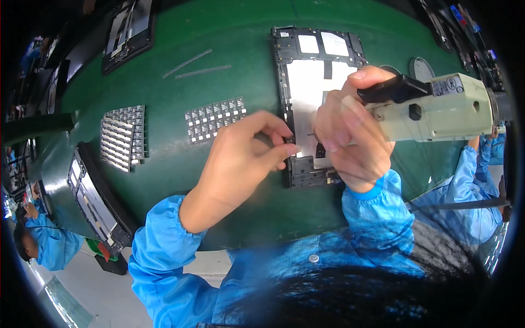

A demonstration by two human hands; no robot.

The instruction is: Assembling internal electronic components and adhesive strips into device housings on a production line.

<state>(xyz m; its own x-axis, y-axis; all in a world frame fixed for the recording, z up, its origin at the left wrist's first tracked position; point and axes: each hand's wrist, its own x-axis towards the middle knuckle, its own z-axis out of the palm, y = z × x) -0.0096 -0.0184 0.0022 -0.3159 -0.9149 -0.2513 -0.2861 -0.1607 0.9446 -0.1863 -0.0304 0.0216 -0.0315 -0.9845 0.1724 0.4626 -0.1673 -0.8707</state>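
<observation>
A flat electronic device, perhaps an opened tablet (306, 87), lies on the green table with its black frame and silver plate facing up. At its left edge, my left hand (240, 158) has thumb and index finger drawn together in a pinch; whatever is between the tips is too small to make out. My right hand (355, 136) is above the device's right side, partly smeared by motion. Its fingers close around the front end of a cream electric screwdriver (437, 112) with a black lever. The screwdriver lies nearly level, and its tip is hidden by the hand.
Left of the device sit small metal parts in rows (213, 119) and a stack of similar strips (123, 136). Two thin strips (202, 71) lie farther back. Other devices stand at the near left (93, 191) and far left (128, 33). Co-workers in blue sleeves (54, 240) appear at both sides.
</observation>
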